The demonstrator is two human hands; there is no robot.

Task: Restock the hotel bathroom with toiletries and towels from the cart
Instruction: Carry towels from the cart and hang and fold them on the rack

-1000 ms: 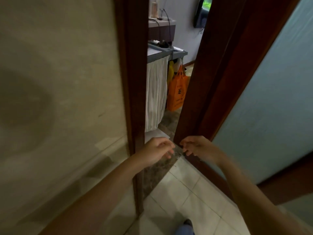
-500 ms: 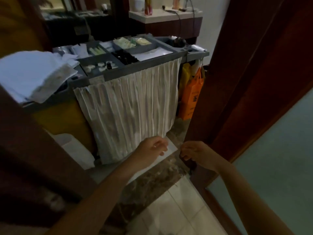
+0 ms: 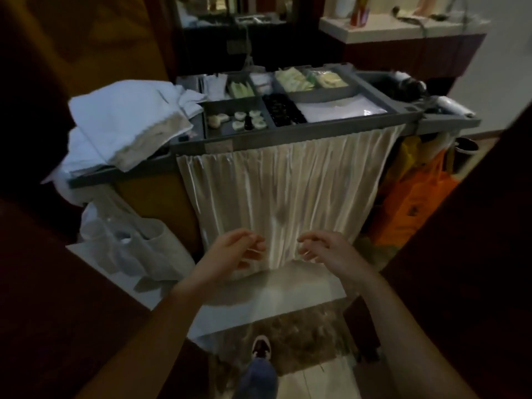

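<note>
The grey housekeeping cart (image 3: 288, 136) stands just outside the doorway, straight ahead. Its top tray holds compartments of small toiletries (image 3: 244, 119), dark little bottles (image 3: 283, 112) and pale packets (image 3: 293, 79). A pile of white towels (image 3: 123, 122) lies on the cart's left end. A pleated cream curtain (image 3: 285, 197) hangs over the cart's front. My left hand (image 3: 230, 254) and my right hand (image 3: 331, 251) hover side by side in front of the curtain's lower hem, fingers loosely curled, holding nothing.
Dark wooden door frame parts close in at left (image 3: 57, 298) and right (image 3: 475, 254). An orange bag (image 3: 408, 208) hangs at the cart's right end, a clear plastic bag (image 3: 126, 249) at its left. A counter (image 3: 403, 30) stands behind. My shoe (image 3: 259, 370) is on the threshold.
I have stepped from inside the bathroom through the doorway up to the cart. The cart now fills the view. My hands have stayed together in front of me and spread slightly apart.
</note>
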